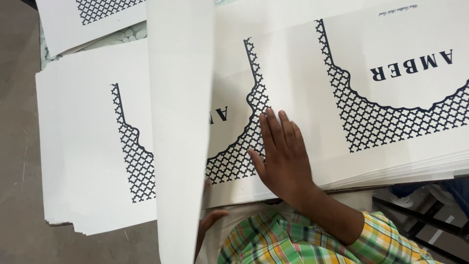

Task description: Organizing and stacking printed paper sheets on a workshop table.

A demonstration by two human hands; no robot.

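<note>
My right hand lies flat, palm down and fingers together, on a white printed sheet with a black lattice border and black lettering, atop a thick stack. My left hand is mostly hidden behind a lifted white sheet. Only its thumb and part of a finger show at the sheet's lower edge, gripping it. The lifted sheet stands almost on edge, its blank side facing me, and covers part of the stacks behind. My sleeve is green, yellow and white check.
A second stack of the same printed sheets lies to the left, fanned at its lower edge. More sheets lie at the top left. Grey floor runs along the left. A dark frame shows at the bottom right.
</note>
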